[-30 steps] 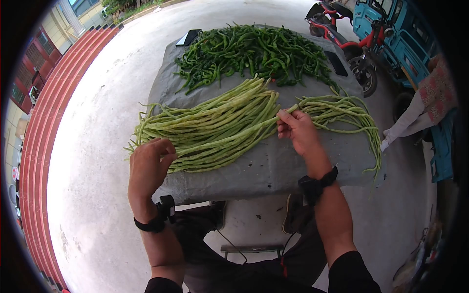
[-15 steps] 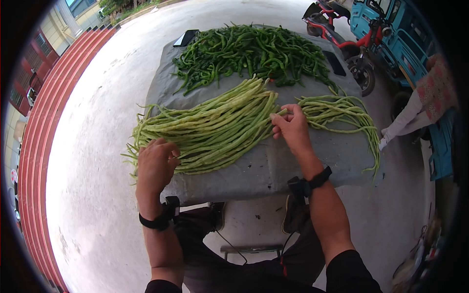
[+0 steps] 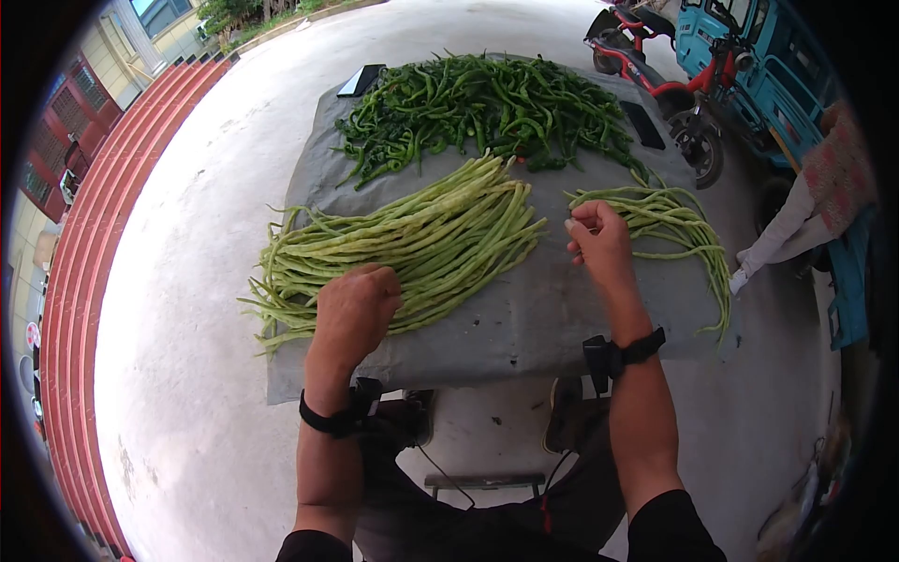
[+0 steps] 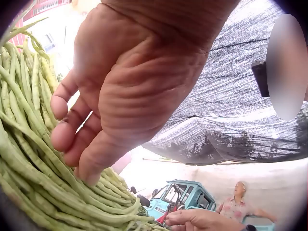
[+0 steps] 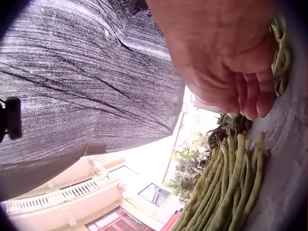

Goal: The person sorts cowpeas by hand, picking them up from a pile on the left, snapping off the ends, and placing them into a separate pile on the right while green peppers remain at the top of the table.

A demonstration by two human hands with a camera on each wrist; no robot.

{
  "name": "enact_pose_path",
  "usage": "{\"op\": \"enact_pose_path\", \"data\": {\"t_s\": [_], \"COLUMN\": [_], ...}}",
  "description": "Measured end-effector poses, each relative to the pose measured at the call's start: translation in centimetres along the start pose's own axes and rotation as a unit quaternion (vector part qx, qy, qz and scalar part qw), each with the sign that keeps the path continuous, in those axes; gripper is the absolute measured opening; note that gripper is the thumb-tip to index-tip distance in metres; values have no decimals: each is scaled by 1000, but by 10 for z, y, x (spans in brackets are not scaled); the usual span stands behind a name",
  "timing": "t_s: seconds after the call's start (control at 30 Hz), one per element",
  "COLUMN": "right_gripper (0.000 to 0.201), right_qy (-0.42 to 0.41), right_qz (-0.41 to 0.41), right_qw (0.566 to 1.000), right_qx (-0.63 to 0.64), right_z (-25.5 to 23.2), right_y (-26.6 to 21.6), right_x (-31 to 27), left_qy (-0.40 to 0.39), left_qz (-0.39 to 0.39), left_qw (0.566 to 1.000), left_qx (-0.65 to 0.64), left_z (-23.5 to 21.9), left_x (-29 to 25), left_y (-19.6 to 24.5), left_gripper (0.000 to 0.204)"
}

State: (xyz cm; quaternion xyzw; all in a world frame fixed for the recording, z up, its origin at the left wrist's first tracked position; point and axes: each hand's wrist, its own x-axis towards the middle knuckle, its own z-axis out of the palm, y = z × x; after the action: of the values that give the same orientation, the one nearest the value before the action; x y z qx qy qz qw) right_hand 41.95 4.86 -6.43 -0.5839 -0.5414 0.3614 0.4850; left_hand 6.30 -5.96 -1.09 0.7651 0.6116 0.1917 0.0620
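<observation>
A large bundle of long beans [image 3: 440, 220] lies across the near half of the cloth-covered table [image 3: 459, 347]. Over its near side is my left hand [image 3: 356, 309], back upward in the head view. Its fingers [image 4: 65, 137] are loosely bent, with the tips right at the beans [image 4: 48, 168] and nothing visibly gripped. My right hand [image 3: 604, 244] is past the bundle's right end, beside a smaller pile of long beans [image 3: 670, 220]. In the right wrist view its fingers [image 5: 252, 98] curl loosely, and no bean shows in them.
A heap of green chili peppers [image 3: 478, 108] covers the table's far half. One phone [image 3: 361, 81] lies at its left, a dark phone [image 3: 642, 125] at its right. A red electric bike [image 3: 655, 70], a blue three-wheeler [image 3: 796, 84] and a person in a floral top [image 3: 843, 178] are at right.
My right hand has let go of a long bean's end at the large bundle and moved right, towards the smaller pile. The left hand has slid right over the bundle.
</observation>
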Motion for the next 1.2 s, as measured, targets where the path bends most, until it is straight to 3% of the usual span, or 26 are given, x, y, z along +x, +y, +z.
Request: {"op": "enact_pose_path", "data": {"t_s": [0.1,0.2,0.4,0.6,0.87,1.03,1.2], "right_gripper": [20,20,20,23,35,31,18], "right_qy": [18,48,124,45,13,-3,71], "right_qz": [9,-123,-116,-70,-57,-52,-108], "right_qw": [997,957,924,918,901,905,914], "right_qx": [-68,-257,-342,-388,-429,-422,-384], "right_z": [-13,-36,-89,-99,-84,-88,-91], "right_y": [-7,11,30,43,54,62,46], "right_x": [-5,1,5,4,2,9,11], "left_qy": [-11,-26,-23,-12,-8,-14,1], "left_qz": [19,20,31,49,55,68,77], "left_qw": [1000,999,998,996,995,993,990], "left_qx": [-3,2,-56,-75,-82,-98,-121], "left_z": [8,8,15,20,29,38,41], "left_x": [3,6,12,18,20,20,19], "left_y": [7,14,22,28,36,38,36], "left_gripper": [8,8,7,7,8,9,9]}}
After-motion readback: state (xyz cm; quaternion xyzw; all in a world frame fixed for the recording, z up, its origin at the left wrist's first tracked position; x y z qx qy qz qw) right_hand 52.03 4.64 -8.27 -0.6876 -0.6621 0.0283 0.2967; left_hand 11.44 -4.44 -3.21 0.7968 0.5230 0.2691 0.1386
